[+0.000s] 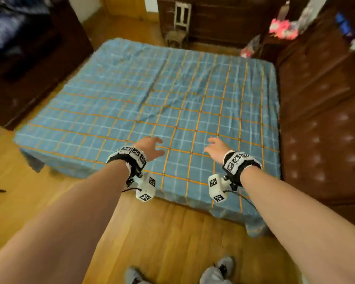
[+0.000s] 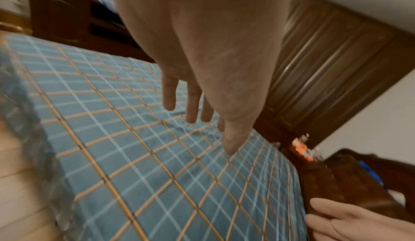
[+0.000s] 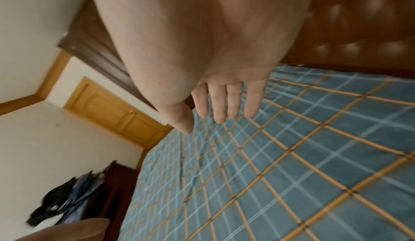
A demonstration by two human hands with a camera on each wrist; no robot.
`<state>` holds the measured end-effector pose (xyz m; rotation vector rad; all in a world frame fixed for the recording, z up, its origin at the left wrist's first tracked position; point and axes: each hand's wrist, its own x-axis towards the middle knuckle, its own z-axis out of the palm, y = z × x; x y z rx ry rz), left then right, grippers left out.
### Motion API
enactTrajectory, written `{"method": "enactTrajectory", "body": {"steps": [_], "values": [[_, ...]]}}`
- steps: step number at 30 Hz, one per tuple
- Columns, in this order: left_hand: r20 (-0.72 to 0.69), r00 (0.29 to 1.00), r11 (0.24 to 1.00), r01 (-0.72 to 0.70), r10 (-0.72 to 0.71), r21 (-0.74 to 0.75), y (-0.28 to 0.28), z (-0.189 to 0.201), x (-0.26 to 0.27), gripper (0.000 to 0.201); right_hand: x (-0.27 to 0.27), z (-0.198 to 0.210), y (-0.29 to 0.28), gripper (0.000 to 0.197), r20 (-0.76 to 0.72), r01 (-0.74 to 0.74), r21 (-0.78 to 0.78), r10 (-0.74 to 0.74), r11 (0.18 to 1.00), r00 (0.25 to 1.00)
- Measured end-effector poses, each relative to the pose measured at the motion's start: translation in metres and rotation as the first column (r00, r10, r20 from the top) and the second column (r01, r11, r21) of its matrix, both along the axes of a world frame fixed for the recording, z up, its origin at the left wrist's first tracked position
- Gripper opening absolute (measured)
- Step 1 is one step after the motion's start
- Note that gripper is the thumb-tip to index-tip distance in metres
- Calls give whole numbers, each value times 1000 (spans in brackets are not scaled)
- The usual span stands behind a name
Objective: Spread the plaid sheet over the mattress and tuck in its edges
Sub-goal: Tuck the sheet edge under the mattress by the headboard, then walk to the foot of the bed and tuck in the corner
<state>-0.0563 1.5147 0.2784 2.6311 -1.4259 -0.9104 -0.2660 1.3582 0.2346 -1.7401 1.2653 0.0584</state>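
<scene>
The blue plaid sheet (image 1: 172,103) with orange and white lines covers the whole mattress, with a long crease running through its middle. Its near edge hangs down the mattress side toward the floor (image 1: 223,206). My left hand (image 1: 152,147) hovers over the near part of the sheet with fingers spread and holds nothing. My right hand (image 1: 215,147) hovers beside it, fingers straight, also empty. In the left wrist view the left hand (image 2: 202,102) is above the sheet (image 2: 134,147) without touching it. In the right wrist view the right hand (image 3: 220,102) floats over the sheet (image 3: 292,165).
A brown tufted headboard (image 1: 320,124) borders the bed on the right. Dark wooden cabinets (image 1: 29,68) stand to the left and a wardrobe (image 1: 213,19) with a small chair (image 1: 179,27) stands beyond. Wood floor (image 1: 152,238) lies between me and the bed.
</scene>
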Motion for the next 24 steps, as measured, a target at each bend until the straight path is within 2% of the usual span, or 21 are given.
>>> {"method": "enactTrajectory", "body": {"steps": [6,13,18,24], "values": [[6,978,973,-204,206,-108,159,33,136,52,158,17,109,59,3,-156,-48,156,987,988],[40,917,915,-392,397,-99,326,52,283,48,338,27,243,59,-15,-370,-24,370,929,929],[28,850,849,-524,527,-69,393,43,375,50,460,25,290,57,-73,-523,-87,518,848,852],[61,796,798,-603,602,-3,435,39,504,40,640,28,313,59,-140,-731,-173,718,660,682]]}}
